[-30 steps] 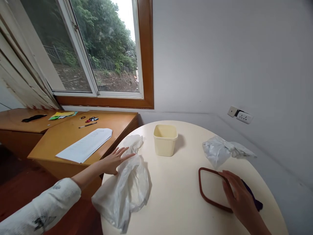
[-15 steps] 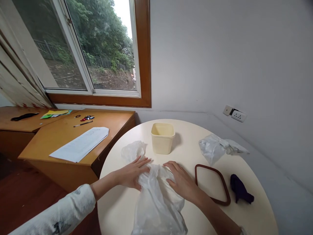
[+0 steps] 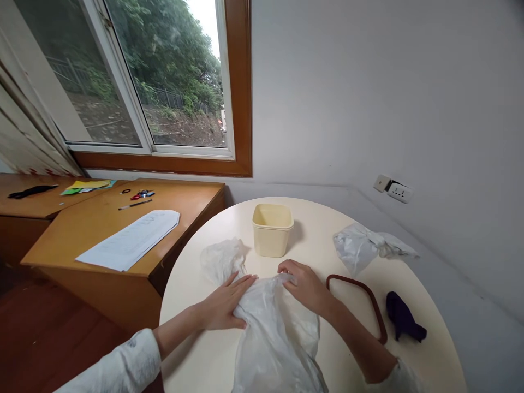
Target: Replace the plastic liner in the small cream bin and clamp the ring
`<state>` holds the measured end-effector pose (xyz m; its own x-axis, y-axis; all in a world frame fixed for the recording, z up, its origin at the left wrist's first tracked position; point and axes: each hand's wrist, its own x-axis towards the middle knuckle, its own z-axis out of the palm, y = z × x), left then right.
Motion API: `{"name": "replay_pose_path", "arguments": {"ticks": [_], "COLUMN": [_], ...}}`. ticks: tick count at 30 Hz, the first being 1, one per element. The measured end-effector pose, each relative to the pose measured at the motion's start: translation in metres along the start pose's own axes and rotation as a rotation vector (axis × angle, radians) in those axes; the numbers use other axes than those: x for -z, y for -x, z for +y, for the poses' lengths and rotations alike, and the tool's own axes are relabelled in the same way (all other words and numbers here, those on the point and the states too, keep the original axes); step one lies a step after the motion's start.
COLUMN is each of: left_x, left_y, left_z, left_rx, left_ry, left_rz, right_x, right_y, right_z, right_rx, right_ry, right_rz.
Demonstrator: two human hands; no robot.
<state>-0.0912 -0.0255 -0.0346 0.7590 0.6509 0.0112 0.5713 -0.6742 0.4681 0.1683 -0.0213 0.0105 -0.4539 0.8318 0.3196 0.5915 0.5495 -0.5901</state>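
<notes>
the round, cream-topped table [image 3: 317, 240] is the biggest thing before me, and on it stands a squarish, pale yellow plastic tub [image 3: 272, 240], upright, my mark for the rest. well left of the tub is a brown wooden desk [image 3: 172, 199]. on the person's side of the tub lies a thin, white, see-through plastic bag [image 3: 266, 338], slack and wrinkled. right of the tub sits a twisted, whitish plastic bundle [image 3: 360, 245]. right of the tub but nearer the person lies a rounded, reddish-brown frame [image 3: 375, 307], partly behind the right forearm. just nearer than the tub, the left hand [image 3: 224, 303] rests flat on the slack bag, fingers stretched out, while the right hand [image 3: 302, 284] pinches the bag's edge between thumb and curled fingers. smallest is a crumpled, dark purple clothlike piece [image 3: 403, 316], farthest right of the tub.

the film looks flimsy to me, so a hard tug by the right hand against that pressing palm could tear it. were the palm to lift mid-pull, the whole bag could slide. a wide rightward sweep of the forearm could push the frame into the purple piece.
</notes>
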Motion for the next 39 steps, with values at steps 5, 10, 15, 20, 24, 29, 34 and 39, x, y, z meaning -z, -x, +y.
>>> {"name": "replay_pose_path", "arguments": {"ticks": [5,10,15,20,24,29,34,39], "left_x": [0.001,0.002,0.0,-0.001,-0.002,-0.004,-0.005,-0.007], "left_y": [0.0,0.0,-0.001,-0.001,0.0,0.001,0.001,-0.003], "left_z": [0.0,0.001,0.001,0.003,0.003,0.003,0.002,0.005], "left_rx": [0.004,0.008,0.017,0.016,0.029,0.031,0.033,0.049], "left_ry": [-0.032,-0.009,-0.079,-0.157,-0.178,-0.187,-0.194,-0.208], "left_rz": [-0.039,-0.035,-0.059,-0.084,-0.074,-0.048,-0.032,0.04], "right_x": [0.036,0.055,0.058,0.03,0.002,0.014,0.052,0.074], "right_y": [0.016,0.032,0.036,0.021,0.011,0.021,0.047,0.064], "right_z": [0.002,0.015,0.005,-0.023,-0.02,-0.007,-0.007,-0.006], "right_rx": [-0.008,-0.091,-0.009,0.228,0.285,0.192,0.047,-0.023], "right_ry": [-0.107,-0.037,0.145,0.254,0.277,0.233,0.227,0.201], "right_rz": [0.022,0.028,-0.03,-0.299,-0.464,-0.461,-0.367,-0.36]}}
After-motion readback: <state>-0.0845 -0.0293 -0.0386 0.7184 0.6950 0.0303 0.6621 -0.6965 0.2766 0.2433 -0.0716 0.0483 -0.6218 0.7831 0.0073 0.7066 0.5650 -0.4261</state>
